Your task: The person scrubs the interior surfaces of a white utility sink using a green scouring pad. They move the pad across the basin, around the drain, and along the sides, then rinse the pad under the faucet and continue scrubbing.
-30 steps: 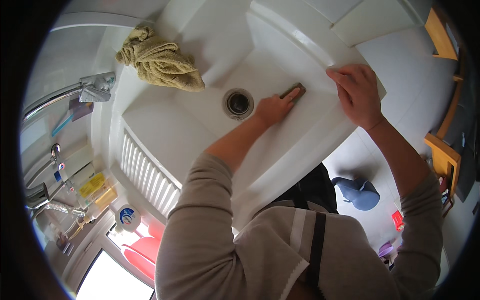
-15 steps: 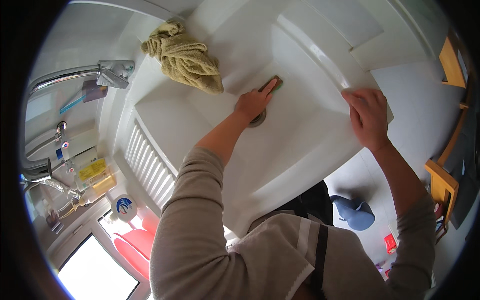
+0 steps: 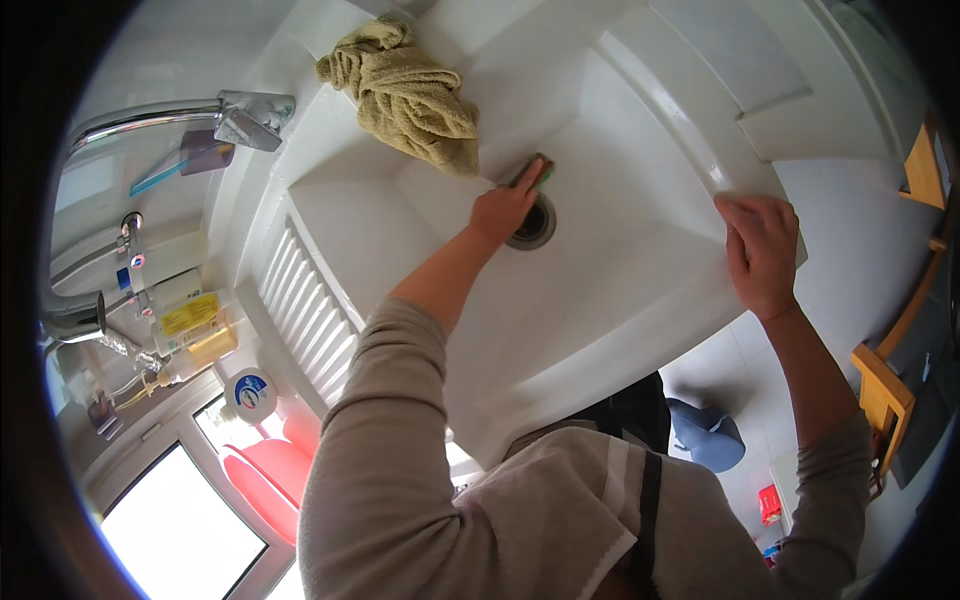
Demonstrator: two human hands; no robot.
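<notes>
My left hand [image 3: 500, 212] is down in the white sink [image 3: 600, 265], pressing a small sponge [image 3: 546, 174] with a green edge against its bottom. The fingers lie over the sponge and cover most of it. Just beside this hand is the round metal drain [image 3: 537, 225], partly hidden by it. My right hand [image 3: 762, 250] grips the sink's right rim, thumb and fingers curled about the edge. An olive towel [image 3: 415, 95] lies bunched on the far rim and hangs partly into the basin.
A ribbed washboard [image 3: 310, 285] is moulded into the sink's left side. Chrome taps [image 3: 150, 125] and bottles [image 3: 205, 345] stand farther left, near a red basin [image 3: 265, 485]. On the floor at right is a blue-grey object [image 3: 708, 435], beyond it wooden furniture [image 3: 885, 385].
My left hand has moved the sponge a little toward the left along the sink bottom, and more of the drain shows. My right hand stays on the rim. The whole view has shifted slightly.
</notes>
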